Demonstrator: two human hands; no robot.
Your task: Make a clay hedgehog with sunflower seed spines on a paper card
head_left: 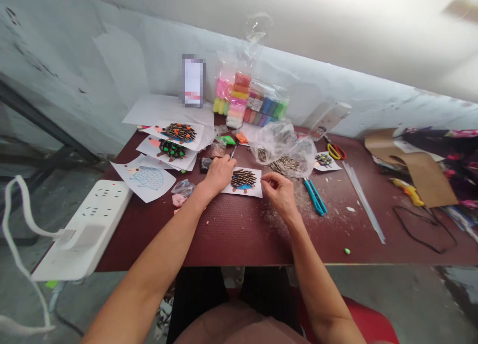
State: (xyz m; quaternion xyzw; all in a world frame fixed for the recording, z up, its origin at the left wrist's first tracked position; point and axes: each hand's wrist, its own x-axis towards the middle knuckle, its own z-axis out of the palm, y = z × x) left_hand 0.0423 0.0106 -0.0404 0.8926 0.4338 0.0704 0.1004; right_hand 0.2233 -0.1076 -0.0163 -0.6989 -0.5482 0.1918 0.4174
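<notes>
A small white hedgehog card [257,190] lies on the table, its blue body covered with dark, spiky pieces. My left hand [220,173] is closed at the card's left side, with curled fingers holding it; the hidden fingertips cover part of the hedgehog. By the right edge of the card, my right hand [279,190] pinches thumb and forefinger together, and anything between them is too small to make out. Just behind the card, a clear plastic bag [304,152] lies around a heap of thin, dark spiky pieces [286,165]. Blue-handled scissors [316,197] lie right of my right hand.
Finished-looking hedgehog cards [175,150] and a hedgehog drawing [147,179] lie left. Bagged coloured clay [239,97] and a phone [193,82] stand by the wall. A power strip [100,209] overhangs the left edge. Clear sticks [362,199] and a yellow glue gun [409,190] lie right.
</notes>
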